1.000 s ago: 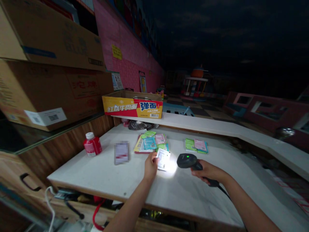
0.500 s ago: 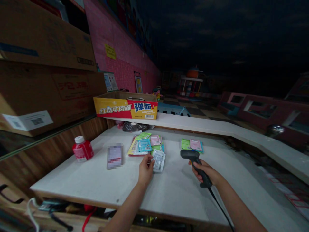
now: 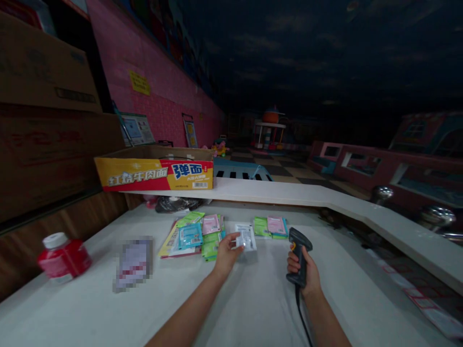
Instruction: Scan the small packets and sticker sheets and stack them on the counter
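Between its thumb and fingers, my left hand [image 3: 227, 253] pinches the edge of a small silver-white sachet [image 3: 246, 237]. A black barcode scanner [image 3: 298, 258] with a cable is gripped by my right hand [image 3: 306, 272], fingers wrapped round the handle. Left of the held sachet lies a loose pile of green, blue and pink sachets [image 3: 190, 235] over a yellow packet [image 3: 168, 245]. Beyond and between my hands is a smaller group of green and pink sachets [image 3: 277, 225]. All of these lie on the white counter [image 3: 260, 299].
A red bottle with a white cap [image 3: 64, 258] and a blurred-out flat item [image 3: 133, 262] are at left. Behind stands a yellow-red cardboard box [image 3: 155, 173] on the raised ledge [image 3: 275, 191]. Large cartons [image 3: 54, 144] are stacked at far left; metal knobs [image 3: 381, 193] are at right.
The silver-white sachet has moved in my left hand away from the pile, toward the smaller group. My right hand has turned the scanner more upright. The camera view has swung right.
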The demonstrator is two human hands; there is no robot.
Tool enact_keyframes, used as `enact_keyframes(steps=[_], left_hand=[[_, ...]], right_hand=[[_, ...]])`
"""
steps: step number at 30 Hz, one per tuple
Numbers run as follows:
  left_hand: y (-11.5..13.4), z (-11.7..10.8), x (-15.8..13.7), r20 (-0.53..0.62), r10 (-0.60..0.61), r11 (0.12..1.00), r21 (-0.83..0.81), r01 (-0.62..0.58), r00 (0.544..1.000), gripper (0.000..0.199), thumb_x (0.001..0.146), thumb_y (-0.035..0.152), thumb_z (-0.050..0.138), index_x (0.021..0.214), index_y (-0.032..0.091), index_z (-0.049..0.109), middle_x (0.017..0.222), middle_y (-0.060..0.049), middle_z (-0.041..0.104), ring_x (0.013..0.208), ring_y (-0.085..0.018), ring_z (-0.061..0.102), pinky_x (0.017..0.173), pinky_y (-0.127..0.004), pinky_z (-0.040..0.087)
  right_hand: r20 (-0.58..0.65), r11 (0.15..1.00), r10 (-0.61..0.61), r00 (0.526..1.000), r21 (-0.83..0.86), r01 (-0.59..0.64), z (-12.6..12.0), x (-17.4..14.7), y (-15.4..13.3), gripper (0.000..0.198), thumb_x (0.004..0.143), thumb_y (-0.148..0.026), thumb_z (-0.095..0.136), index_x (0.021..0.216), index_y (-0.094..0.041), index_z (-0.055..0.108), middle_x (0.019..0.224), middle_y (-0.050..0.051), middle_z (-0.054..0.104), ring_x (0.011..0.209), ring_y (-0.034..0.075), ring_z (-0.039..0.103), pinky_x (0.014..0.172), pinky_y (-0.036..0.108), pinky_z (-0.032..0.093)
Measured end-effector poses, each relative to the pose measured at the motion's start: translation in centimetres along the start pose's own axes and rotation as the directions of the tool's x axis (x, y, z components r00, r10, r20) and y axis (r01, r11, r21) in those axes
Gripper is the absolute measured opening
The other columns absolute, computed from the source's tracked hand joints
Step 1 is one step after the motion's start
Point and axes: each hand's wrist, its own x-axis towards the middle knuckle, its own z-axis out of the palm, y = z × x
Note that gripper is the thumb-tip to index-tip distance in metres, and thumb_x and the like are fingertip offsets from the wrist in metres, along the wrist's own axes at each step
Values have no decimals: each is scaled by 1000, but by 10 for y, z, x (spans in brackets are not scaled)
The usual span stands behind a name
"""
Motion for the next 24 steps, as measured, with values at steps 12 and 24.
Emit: enact_keyframes(steps=[12,24], left_hand=[[-32,87,89,-42,-4,925,379,19,999,49,62,1,63,109,14,58,89,-6,71,84,-18,68,78,-31,53],[-30,86,84,154,48,813,568,-128,987,46,71,10,60,117,16,61,116,-11,68,112,-24,60,102,-37,42]], right_hand=[[9,994,54,998,97,-55,-10,14,-1,30,76,-44,70,89,-22,55,58,-8,36,41,4,33,35,13,34],[-3,992,69,998,108,-68,-3,7,-5,28,77,-41,69,91,-21,56,58,-8,37,41,5,36,36,14,36]])
